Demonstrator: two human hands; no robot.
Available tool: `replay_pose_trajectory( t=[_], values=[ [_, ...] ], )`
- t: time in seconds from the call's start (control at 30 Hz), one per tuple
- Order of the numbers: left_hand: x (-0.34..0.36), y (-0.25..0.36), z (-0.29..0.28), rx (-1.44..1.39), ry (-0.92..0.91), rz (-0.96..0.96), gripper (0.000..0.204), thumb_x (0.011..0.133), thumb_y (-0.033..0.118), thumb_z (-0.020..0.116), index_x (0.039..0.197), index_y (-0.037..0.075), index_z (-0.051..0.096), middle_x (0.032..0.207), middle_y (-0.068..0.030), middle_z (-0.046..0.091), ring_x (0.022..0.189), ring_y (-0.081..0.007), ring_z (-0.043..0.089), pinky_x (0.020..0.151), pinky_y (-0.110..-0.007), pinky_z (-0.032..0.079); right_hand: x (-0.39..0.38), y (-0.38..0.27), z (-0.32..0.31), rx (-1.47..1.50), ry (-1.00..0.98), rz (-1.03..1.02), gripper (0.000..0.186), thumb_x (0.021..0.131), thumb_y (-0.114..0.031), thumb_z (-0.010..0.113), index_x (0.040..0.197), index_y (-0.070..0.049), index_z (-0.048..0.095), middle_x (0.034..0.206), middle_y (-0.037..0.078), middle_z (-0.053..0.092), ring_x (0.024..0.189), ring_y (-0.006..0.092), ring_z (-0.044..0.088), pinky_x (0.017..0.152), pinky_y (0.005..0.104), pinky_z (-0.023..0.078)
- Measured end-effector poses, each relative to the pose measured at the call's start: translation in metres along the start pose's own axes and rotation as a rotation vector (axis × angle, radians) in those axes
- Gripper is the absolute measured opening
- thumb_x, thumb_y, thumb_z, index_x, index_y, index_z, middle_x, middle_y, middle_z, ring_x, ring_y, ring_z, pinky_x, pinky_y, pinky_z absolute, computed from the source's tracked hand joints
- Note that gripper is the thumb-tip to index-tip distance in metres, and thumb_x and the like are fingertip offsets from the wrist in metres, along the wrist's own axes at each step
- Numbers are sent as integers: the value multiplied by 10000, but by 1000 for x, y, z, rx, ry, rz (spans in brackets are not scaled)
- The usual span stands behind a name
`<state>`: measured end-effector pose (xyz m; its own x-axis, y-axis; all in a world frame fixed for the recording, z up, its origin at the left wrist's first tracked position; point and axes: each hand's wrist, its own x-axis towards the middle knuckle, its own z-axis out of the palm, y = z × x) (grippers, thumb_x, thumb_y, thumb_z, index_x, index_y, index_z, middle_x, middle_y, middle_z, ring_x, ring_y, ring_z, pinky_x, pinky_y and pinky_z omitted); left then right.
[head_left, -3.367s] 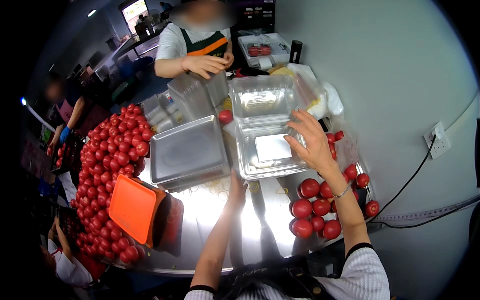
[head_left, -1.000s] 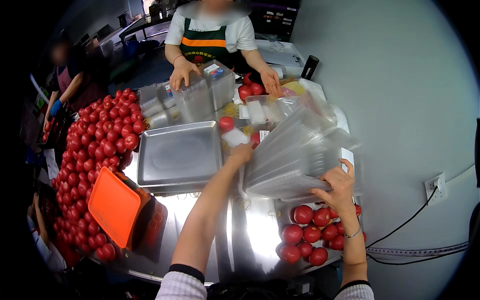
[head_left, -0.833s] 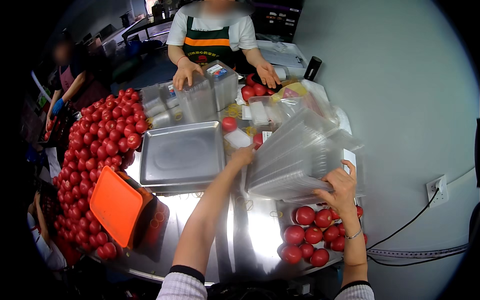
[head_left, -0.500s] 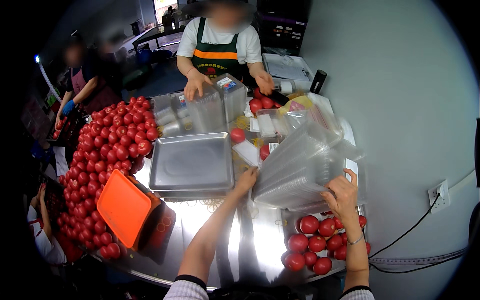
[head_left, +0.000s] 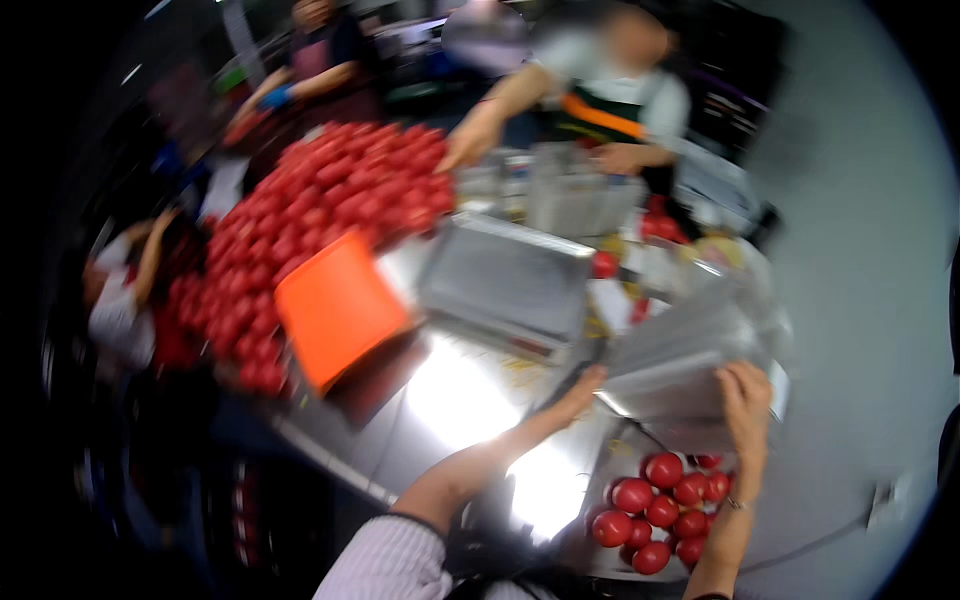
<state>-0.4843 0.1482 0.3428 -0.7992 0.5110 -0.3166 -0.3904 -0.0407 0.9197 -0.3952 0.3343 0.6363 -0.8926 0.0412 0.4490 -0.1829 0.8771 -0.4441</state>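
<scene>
A bulky nested stack of clear plastic containers (head_left: 675,340) sits at the right of the steel table. My right hand (head_left: 745,395) grips its right front part, fingers curled over the plastic. My left hand (head_left: 582,390) is at the stack's lower left corner, its fingers smeared by motion. Red tomatoes (head_left: 663,510) lie in a group below the stack, beside my right forearm. Left of the stack is a steel tray (head_left: 505,275) on a scale, with an orange tray (head_left: 335,310) further left. The whole view is blurred.
A large heap of tomatoes (head_left: 310,220) covers the table's left. A co-worker (head_left: 600,110) stands across, beside upright container stacks (head_left: 570,200); other people work at the far left. A wall (head_left: 850,250) with a socket (head_left: 885,505) and cable bounds the right. The table's curved-looking edge (head_left: 340,470) runs below.
The view has swung and tilted, shifting the scene rightward. The co-worker's arm now reaches toward the tomato heap. A tall container stack occupies where the single open container was 3.4 seconds ago.
</scene>
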Motion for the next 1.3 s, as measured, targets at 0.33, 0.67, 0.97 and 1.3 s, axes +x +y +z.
replay_pose_trajectory(
  t=[0.33,0.67,0.97,1.3],
  values=[
    [-261,-16,-161,-234,477,17,447,960,360,453,1336,125,400,954,-78,668,664,-163,619,549,-291,496,-30,17,-17,-155,83,-98,236,928,-170,574,975,51,643,877,161,648,807,246,606,764,325,494],
    [-682,-238,-260,-1066,2194,252,317,914,242,509,1154,36,480,863,-125,640,623,-206,611,477,-287,495,-73,-178,163,505,-115,-286,199,931,-61,486,1055,33,609,939,116,623,879,192,595,799,323,474],
    [-697,-342,-240,-1505,1828,-11,798,845,505,618,1430,83,278,1242,-177,522,937,-304,590,764,-420,533,-235,-404,417,921,-1147,-297,284,920,-165,569,1126,30,576,1062,151,629,934,224,626,824,300,484],
    [-785,-401,-394,-1602,1889,112,1072,670,637,717,1478,188,174,1432,-206,308,1149,-409,503,886,-498,500,-341,-562,708,504,-1346,-283,720,847,-496,599,1268,74,472,1193,268,561,1141,363,536,955,384,422]
  ],
)
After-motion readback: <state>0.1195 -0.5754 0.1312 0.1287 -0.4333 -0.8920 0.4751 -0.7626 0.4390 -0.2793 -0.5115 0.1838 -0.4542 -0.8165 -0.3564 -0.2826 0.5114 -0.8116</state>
